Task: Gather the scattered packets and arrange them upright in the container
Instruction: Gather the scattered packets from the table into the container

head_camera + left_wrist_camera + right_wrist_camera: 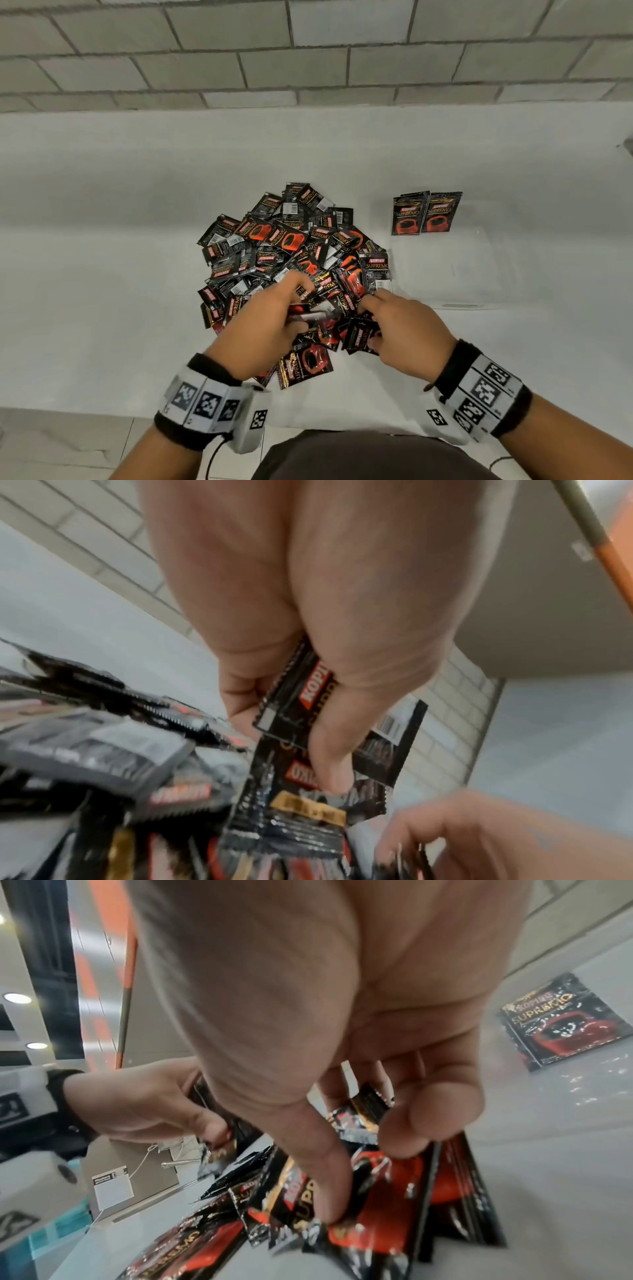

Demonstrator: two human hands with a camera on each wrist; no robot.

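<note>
Two Kopiko Supremo sachets [424, 213] were stood upright in the clear container [479, 274]; several sachets [308, 723] were gripped by the left hand [263, 329], and one sachet [363, 1213] was pinched by the right hand [407, 329].

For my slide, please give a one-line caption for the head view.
Both hands, left hand and right hand, pick coffee sachets from the pile; two sachets stand in the clear container.

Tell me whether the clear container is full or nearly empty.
Nearly empty. The clear container holds just two packets standing upright against its far wall; the rest of its inside looks bare, while the pile lies outside.
</note>
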